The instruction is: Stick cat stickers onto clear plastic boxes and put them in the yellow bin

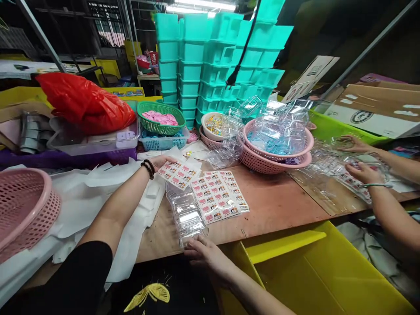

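Observation:
Between the thumb and fingers of my left hand (163, 162), which wears a dark bead bracelet, is a sheet of stickers (180, 174) with pink and cartoon prints. My right hand (207, 256) grips the near end of a clear plastic clamshell box (187, 214) at the table's front edge. The box lies just below the held sheet, and its far end is close to that sheet. To its right, more sticker sheets (215, 197) lie overlapping on the wooden table (262, 197).
Pink baskets (277, 164) hold blue items and clear boxes. White backing paper (108, 183) covers the left side beside another pink basket (26, 205). Turquoise bins (210, 65) rise behind. A co-worker's hands (364, 173) handle clear packaging at right. A yellow box (315, 271) stands below the edge.

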The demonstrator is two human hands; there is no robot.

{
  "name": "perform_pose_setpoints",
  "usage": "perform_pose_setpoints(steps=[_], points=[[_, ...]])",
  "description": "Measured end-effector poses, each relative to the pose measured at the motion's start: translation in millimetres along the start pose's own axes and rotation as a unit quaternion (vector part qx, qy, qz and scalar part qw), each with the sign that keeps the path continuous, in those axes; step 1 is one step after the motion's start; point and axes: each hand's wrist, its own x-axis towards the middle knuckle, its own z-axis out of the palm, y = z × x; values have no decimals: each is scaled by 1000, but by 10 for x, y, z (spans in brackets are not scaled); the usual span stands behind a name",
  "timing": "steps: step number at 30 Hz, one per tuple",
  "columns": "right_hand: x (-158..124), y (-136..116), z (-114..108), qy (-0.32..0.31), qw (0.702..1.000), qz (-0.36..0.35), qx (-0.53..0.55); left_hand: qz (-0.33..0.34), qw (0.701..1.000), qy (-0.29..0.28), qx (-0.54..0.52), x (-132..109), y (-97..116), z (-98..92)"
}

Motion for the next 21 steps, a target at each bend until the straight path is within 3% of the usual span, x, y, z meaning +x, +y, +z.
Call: perform_pose_setpoints(steps=[2, 4, 5, 7, 9, 10, 11, 12, 15, 18, 19, 21], points=[[-145, -118, -111, -40, 993, 8, -111, 53, 999, 1, 9, -52, 26, 30], [-318, -314, -273, -49, 964, -25, -261, 129, 991, 11, 9, -199, 30, 81], [-393, -442, -347, -18, 943, -66, -326, 169, 985, 16, 8, -304, 19, 122], [-483, -739, -429, 130, 891, -209, -381, 235, 972, 20, 10, -550, -34, 244], [-469, -1033, -393, 275, 807, -383, -354, 274, 961, 13, 23, -808, -133, 404], [-431, -1155, -337, 298, 770, -452, -339, 285, 958, 9, 33, -927, -200, 483], [-381, -1251, -265, 285, 755, -493, -325, 291, 956, 9, 45, -1035, -278, 553], [-331, -1317, -185, 249, 763, -509, -309, 295, 954, 14, 57, -1130, -364, 606], [-246, -1329, 18, 122, 846, -461, -240, 297, 948, 61, 98, -1366, -644, 629], [-293, -1147, 117, 75, 886, -412, -198, 300, 935, 133, 135, -1617, -889, 532], [-322, -1069, 139, 71, 888, -408, -199, 323, 918, 168, 159, -1714, -950, 509], [-371, -914, 192, 65, 882, -413, -219, 403, 850, 228, 252, -1905, -1042, 514]])
